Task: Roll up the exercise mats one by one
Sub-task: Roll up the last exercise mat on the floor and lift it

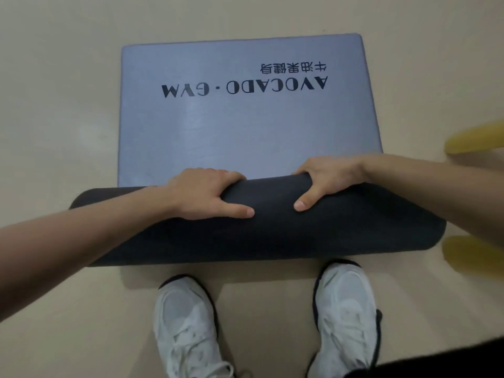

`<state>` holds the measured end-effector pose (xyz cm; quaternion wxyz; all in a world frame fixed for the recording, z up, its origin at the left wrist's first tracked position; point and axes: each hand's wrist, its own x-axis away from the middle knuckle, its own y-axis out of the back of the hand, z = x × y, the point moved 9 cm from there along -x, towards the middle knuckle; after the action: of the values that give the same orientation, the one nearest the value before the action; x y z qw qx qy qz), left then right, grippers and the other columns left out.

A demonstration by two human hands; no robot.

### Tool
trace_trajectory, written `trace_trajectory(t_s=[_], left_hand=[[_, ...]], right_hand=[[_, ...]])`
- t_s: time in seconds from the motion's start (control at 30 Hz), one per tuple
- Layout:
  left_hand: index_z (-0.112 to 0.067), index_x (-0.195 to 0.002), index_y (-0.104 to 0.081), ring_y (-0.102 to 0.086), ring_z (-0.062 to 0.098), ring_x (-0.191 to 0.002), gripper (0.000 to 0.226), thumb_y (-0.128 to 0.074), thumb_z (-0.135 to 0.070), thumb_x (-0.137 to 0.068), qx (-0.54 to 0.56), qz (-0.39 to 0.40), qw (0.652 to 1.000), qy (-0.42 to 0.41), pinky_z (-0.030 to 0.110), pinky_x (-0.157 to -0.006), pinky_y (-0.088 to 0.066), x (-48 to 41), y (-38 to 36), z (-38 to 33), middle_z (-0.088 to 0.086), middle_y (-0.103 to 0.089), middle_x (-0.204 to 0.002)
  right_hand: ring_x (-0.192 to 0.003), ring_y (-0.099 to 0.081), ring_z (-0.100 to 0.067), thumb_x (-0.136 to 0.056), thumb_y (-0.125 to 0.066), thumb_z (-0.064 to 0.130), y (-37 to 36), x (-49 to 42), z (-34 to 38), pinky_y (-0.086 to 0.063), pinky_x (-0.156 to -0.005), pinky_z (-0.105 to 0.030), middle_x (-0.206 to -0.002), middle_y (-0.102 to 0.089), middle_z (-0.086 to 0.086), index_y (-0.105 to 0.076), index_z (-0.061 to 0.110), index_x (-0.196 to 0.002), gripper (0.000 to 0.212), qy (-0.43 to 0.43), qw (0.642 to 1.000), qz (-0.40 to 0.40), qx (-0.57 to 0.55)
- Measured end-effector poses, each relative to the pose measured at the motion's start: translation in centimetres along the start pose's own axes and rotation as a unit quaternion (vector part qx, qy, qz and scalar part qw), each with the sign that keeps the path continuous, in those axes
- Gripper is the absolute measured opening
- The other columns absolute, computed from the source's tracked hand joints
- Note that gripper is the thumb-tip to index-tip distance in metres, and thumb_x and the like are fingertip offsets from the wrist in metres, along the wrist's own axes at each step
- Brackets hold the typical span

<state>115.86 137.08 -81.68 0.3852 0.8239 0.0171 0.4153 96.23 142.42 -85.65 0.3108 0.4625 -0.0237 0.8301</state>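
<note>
Mat judged soft, pliant, light, non-slip; left grip and right grip both clasp its rolled crest, flat remainder beyond them.

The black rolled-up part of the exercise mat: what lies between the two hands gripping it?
Only a bare stretch of the black mat roll lies between the left hand and the right hand, as the head view shows.

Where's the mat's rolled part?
The roll lies mid-view, between the white shoes and the flat part, gripped by the left hand and right hand.
</note>
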Motion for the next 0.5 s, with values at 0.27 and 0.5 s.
trace_trajectory(t_s=[0.27,0.5], left_hand=[[-0.011,-0.158,-0.035,-0.047,0.038,-0.139,0.098,-0.027,-0.082,-0.091,-0.161,-0.227,0.960,-0.014,0.051,-0.116,-0.037,3.9,-2.1,-4.9,0.014,-0.044,-0.159],[-0.024,-0.158,-0.029,-0.050,0.026,-0.134,0.098,-0.019,-0.089,-0.086,-0.128,-0.169,0.977,-0.022,0.043,-0.111,-0.038,1.2,0.3,-3.7,0.000,-0.046,-0.156]], right_hand=[[-0.089,-0.074,-0.003,-0.059,-0.081,0.079,0.1,0.5,0.1,-0.061,-0.090,-0.036,-0.102,-0.077,0.016,-0.072,0.030,-0.115,0.074,0.005,1.000,-0.010,0.028],[-0.108,-0.061,-0.014,-0.076,-0.056,0.086,2.7,2.0,1.8,-0.047,-0.092,-0.033,-0.127,-0.063,0.007,-0.058,0.032,-0.137,0.082,0.009,0.979,-0.141,0.145]])
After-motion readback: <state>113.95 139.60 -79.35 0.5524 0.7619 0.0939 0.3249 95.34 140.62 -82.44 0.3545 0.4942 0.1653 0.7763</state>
